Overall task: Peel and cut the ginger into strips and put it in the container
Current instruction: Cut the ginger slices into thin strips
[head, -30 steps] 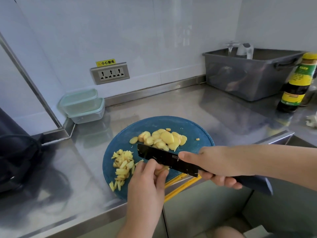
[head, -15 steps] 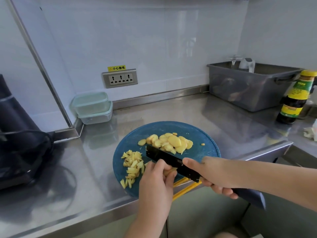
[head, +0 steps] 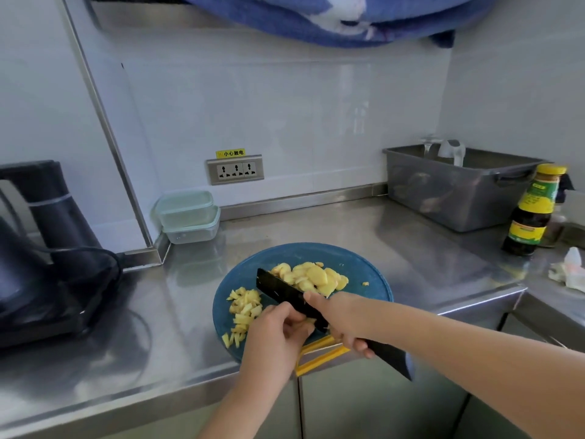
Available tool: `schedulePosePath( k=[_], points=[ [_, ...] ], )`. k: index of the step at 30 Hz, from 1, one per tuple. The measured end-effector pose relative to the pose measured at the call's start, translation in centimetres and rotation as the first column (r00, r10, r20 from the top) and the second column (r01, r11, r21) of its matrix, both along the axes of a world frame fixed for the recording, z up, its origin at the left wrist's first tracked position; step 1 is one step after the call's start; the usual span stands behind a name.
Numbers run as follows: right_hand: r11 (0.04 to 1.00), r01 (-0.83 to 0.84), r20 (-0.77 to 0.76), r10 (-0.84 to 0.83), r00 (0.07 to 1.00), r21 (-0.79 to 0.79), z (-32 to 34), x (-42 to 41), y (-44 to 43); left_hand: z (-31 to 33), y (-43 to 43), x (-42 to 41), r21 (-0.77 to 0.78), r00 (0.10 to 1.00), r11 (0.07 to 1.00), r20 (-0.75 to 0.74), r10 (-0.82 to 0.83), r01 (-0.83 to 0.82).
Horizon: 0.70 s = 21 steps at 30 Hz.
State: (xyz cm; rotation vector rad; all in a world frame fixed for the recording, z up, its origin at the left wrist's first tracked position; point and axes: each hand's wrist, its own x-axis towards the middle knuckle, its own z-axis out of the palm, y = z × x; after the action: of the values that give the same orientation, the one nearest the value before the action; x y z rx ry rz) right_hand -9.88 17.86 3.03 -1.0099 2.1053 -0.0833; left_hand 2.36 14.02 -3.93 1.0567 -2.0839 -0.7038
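Ginger (head: pixel 311 278) lies in two heaps on a round blue cutting board (head: pixel 364 267) at the front edge of a steel counter (head: pixel 411 245) — pale yellow slices piled toward the back, short strips (head: pixel 243 307) scattered on the board's left side. The right hand (head: pixel 342 318) grasps the handle of a black knife (head: pixel 278 289), forefinger laid along the top of the blade, which slants across the board between the two heaps with its tip up near the slices. The left hand (head: pixel 278 331) is curled knuckles-up just beside the blade, fingertips down on the board; whether they pin a piece of ginger cannot be told, since the hand covers the spot. Two clear containers (head: pixel 188 217) with pale green lids are stacked against the back wall, well apart from the board and with no ginger in them. A wall socket (head: pixel 235 170) sits above them — a yellow label over it. At the right stand a grey tub (head: pixel 459 191) and a dark sauce bottle (head: pixel 531 213), with crumpled tissue (head: pixel 569 274) near the edge. A black kettle (head: pixel 38 248) occupies the left.
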Motion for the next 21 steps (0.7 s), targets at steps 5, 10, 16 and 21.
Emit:
schedulePosePath(
  k=[5,10,16,21],
  points=[
    [0.994,0.034,0.237,-0.008,0.971,-0.105,-0.1,-2.3,1.3,0.1,0.0,0.6,0.057,0.999,0.998,-0.010,-0.037,0.038],
    [0.991,-0.032,0.182,0.056,0.982,-0.133,0.4,-3.3,1.8,-0.1,-0.2,0.6,0.064,0.999,0.998,-0.043,-0.011,0.014],
    [0.993,0.008,0.286,0.025,0.958,-0.116,1.1,-3.9,2.0,-0.1,-0.2,0.7,0.072,1.000,0.997,-0.026,-0.015,0.017],
    [0.998,0.002,0.309,0.019,0.951,-0.066,1.5,-4.0,2.3,-0.1,0.0,0.6,0.063,0.999,0.998,-0.045,-0.028,0.031]
  ],
)
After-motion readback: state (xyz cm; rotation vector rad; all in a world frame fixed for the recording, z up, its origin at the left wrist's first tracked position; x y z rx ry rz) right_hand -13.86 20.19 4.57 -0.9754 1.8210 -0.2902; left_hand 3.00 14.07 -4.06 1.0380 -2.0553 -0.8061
